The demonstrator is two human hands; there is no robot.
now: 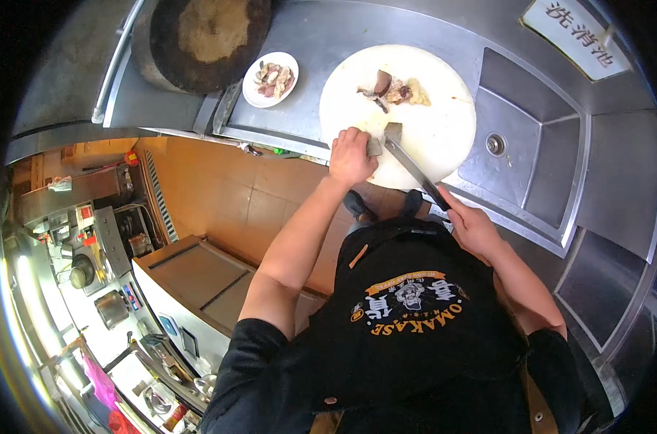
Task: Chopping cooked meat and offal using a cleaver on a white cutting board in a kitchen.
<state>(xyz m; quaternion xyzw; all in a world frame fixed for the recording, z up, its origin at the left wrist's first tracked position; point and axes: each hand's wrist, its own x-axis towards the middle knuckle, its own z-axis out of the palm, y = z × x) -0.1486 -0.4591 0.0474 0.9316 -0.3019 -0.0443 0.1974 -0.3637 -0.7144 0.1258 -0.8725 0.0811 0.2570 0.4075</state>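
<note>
A round white cutting board (442, 138) lies before me, its near edge reaching past the steel counter's lip. My left hand (352, 157) rests on its left part with curled fingers, holding a greyish block of food (374, 146) against the surface. My right hand (474, 225) grips the dark handle of a long knife (412, 165). The blade points up and left, its tip touching or just beside a second greyish block (393, 131). Farther up the board sits a small pile of cut meat (396, 92), with dark, reddish and pale yellow pieces.
A white bowl of sliced meat (273, 80) stands on the steel counter (307, 32) to the left. Beyond it is a thick, round wooden chopping block (214, 32). A steel sink (502, 163) adjoins the board on the right. A wall sign (575, 38) bears writing.
</note>
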